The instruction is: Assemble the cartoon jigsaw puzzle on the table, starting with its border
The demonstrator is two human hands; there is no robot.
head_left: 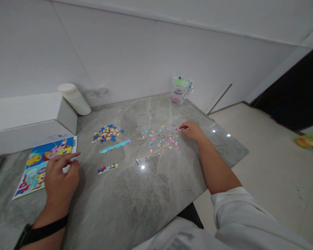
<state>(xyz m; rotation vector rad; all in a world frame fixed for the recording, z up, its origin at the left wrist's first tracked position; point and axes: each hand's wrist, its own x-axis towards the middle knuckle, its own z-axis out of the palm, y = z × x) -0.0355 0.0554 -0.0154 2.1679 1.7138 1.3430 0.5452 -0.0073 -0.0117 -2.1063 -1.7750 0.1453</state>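
Observation:
My left hand (62,173) hovers over the right part of a colourful cartoon picture sheet (33,177), its fingers apart and holding nothing. My right hand (191,130) is at the right edge of a scatter of small puzzle pieces (164,139), fingers bent together; what they hold, if anything, is too small to make out. Between the hands lie a joined light-blue strip of pieces (114,147) and a shorter multicoloured strip (107,168). Behind the blue strip is a heap of mixed pieces (107,133). Two loose pieces (137,161) sit nearer me.
A long white box (28,121) stands at the back left, with a leaning white bottle (74,99) and two clear glasses (102,98) beside it. Near the wall is a clear plastic bag (181,91) with green and pink contents. The table's right edge (224,130) slants past my right arm.

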